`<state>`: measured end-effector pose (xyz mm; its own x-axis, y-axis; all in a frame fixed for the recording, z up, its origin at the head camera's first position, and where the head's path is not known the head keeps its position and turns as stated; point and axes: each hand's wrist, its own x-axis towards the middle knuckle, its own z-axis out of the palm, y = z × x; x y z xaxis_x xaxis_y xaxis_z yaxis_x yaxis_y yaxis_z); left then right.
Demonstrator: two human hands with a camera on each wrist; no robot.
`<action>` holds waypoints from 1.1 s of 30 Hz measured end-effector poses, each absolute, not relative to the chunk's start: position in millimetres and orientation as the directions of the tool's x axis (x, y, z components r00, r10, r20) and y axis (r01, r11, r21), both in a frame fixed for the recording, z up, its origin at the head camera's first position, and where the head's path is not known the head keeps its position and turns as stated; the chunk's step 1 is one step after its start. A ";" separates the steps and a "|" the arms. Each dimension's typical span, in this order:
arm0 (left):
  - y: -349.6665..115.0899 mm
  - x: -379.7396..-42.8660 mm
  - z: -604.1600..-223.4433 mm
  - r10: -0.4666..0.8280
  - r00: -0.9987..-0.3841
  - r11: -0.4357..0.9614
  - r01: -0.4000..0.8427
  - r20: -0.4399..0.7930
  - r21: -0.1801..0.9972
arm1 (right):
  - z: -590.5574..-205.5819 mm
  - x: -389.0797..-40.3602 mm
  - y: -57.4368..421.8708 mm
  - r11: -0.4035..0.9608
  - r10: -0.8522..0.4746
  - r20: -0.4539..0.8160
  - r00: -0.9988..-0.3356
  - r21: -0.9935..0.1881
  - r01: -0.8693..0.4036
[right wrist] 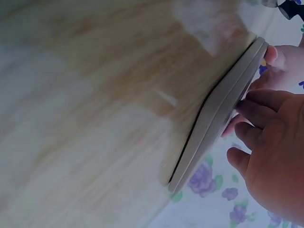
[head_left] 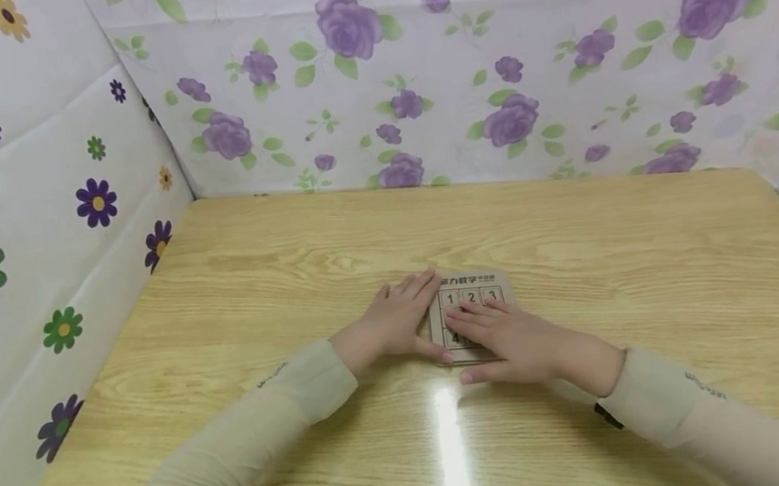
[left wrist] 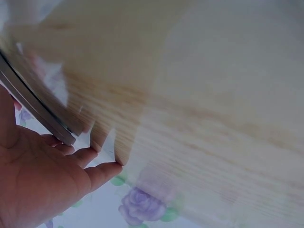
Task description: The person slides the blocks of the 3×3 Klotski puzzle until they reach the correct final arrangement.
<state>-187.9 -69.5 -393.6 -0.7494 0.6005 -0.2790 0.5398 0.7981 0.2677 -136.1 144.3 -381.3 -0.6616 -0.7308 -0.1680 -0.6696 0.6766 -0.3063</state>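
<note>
A flat number slide puzzle (head_left: pixel 506 284) with a printed title and numbered tiles lies on the wooden table; tiles 1, 2 and 3 show along its top row. My left hand (head_left: pixel 395 318) is against the puzzle's left side, thumb by the near corner and extended fingers by the far corner. Across the tiles, my right hand (head_left: pixel 525 340) rests its outstretched fingers, hiding most lower numbers; its thumb points left near the bottom edge. In the left wrist view the puzzle's edge (left wrist: pixel 35 104) is beside the fingers. The right wrist view shows the puzzle side-on (right wrist: pixel 216 114).
The wood-grain table (head_left: pixel 288 275) extends around the puzzle on all sides. Flower-printed cloth (head_left: pixel 430 60) hangs behind it, with another printed sheet (head_left: pixel 57 242) at the left. A glare streak lies on the tabletop in front of the hands.
</note>
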 end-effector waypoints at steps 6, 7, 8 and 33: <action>-68.6 -187.8 -392.7 0.598 -0.753 0.800 0.541 -0.273 0.260 | -383.1 -134.8 155.4 0.694 -0.714 -0.153 -0.684 -0.285 -0.661; -68.4 -187.9 -392.6 0.599 -0.754 0.800 0.542 -0.271 0.259 | -383.1 -134.6 157.6 0.697 -0.711 -0.150 -0.687 -0.283 -0.659; -68.2 -188.1 -392.5 0.599 -0.754 0.799 0.543 -0.270 0.258 | -382.7 -134.3 159.6 0.699 -0.709 -0.147 -0.690 -0.281 -0.658; -69.9 -186.8 -393.1 0.604 -0.752 0.796 0.552 -0.265 0.248 | -385.7 -107.8 149.8 0.620 -0.783 -0.114 -0.611 -0.209 -0.756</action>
<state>-186.8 -69.9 -393.1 -0.7518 0.6039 -0.2647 0.5520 0.7960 0.2485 -107.8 149.8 -385.7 -0.6113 -0.7832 -0.1136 -0.7560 0.6203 -0.2088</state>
